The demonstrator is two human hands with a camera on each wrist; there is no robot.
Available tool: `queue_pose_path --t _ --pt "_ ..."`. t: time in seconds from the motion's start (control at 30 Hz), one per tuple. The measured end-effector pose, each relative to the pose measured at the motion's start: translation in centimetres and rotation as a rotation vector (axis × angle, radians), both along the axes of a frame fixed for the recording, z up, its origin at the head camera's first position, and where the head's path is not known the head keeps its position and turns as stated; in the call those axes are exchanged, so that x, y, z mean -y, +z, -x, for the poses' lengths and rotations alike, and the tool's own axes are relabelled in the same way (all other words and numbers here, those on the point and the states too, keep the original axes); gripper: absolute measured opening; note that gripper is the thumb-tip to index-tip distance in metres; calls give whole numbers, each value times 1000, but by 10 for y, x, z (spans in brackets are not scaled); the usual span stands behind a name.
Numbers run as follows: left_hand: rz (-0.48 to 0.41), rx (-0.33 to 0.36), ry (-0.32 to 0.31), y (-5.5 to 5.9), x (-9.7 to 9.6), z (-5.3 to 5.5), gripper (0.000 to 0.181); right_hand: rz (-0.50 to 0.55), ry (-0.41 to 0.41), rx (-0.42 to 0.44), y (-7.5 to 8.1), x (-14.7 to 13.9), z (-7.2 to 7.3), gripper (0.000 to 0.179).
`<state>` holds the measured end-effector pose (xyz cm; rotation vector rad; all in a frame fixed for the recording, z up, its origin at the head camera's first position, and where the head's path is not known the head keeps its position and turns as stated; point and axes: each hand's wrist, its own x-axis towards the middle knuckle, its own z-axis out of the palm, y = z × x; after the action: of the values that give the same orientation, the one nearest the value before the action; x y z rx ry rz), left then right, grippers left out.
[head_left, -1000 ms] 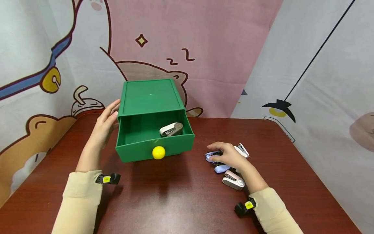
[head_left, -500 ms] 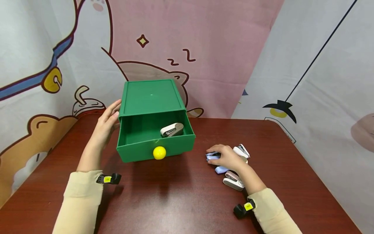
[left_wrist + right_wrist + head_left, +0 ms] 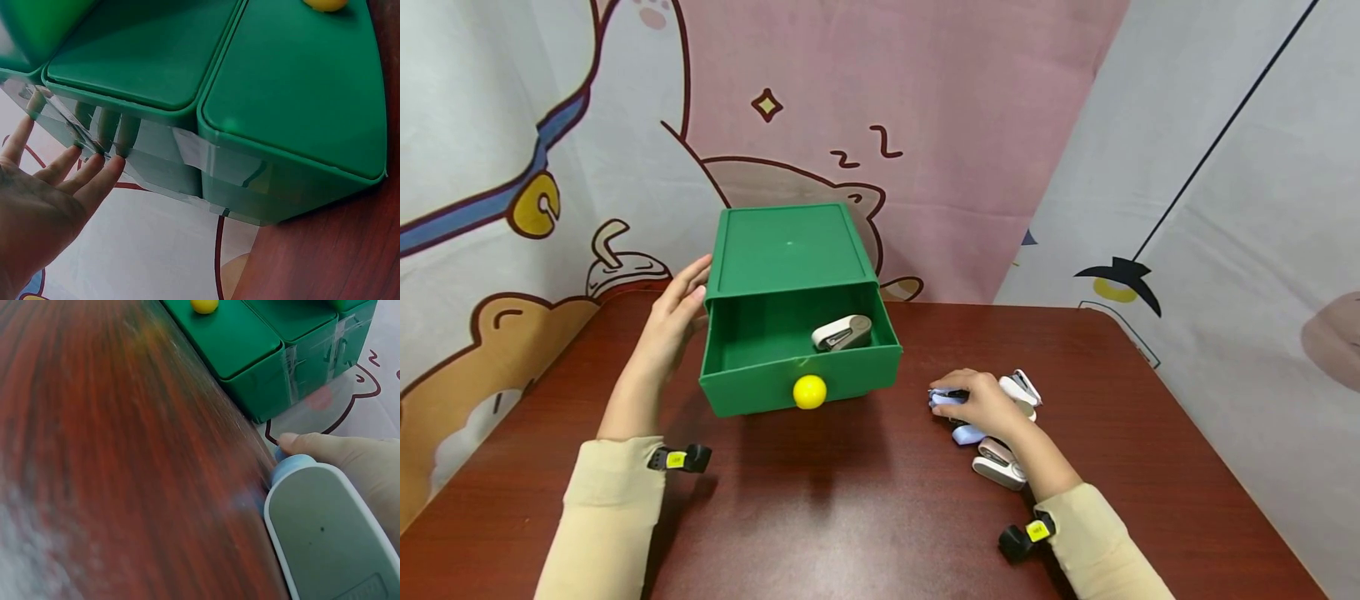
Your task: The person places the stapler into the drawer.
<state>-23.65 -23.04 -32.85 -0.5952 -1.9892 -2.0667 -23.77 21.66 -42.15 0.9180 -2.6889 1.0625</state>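
With extended fingers my left hand (image 3: 666, 321) rests its fingertips on the left side of a green drawer box (image 3: 786, 246); the left wrist view shows them on clear tape (image 3: 159, 147) there. The box's top drawer (image 3: 861, 372), with a yellow knob (image 3: 809, 392), is pulled out and holds a white and grey stapler (image 3: 844, 332). To the right, my right hand (image 3: 988, 404) pinches a light blue stapler (image 3: 947, 399) between thumb and fingers, low over the table. A second blue stapler (image 3: 967, 435) lies just under the hand, partly hidden.
A pink and white stapler (image 3: 1000, 471) lies nearest me, beside the right wrist. A white stapler (image 3: 1021, 387) lies behind the right hand. The brown table (image 3: 880, 517) ends at a printed curtain (image 3: 970, 150) at the back.
My right thumb and fingers have closed in on the blue stapler, which has shifted very slightly. My left hand and the drawer box stay in place.
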Motion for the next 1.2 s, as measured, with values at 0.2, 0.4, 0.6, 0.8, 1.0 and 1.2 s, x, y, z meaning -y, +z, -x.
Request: queue_pose_path --t 0.2,0.4,0.6,0.8,1.0,1.2 --pt "4 2 3 1 1 0 48 27 -39 -22 8 2 -2 37" --pt "2 -5 -4 0 0 0 49 64 -60 -23 20 5 -7 38" --pt "1 -5 -9 0 0 1 48 82 -92 -45 32 7 -14 36" --pt "9 -10 -12 -1 0 3 49 100 -124 -69 49 9 -21 35" --pt "19 2 -1 0 0 1 48 103 -130 -128 72 14 -26 34" --pt "27 8 0 1 1 0 49 111 -115 -173 98 20 -34 34"
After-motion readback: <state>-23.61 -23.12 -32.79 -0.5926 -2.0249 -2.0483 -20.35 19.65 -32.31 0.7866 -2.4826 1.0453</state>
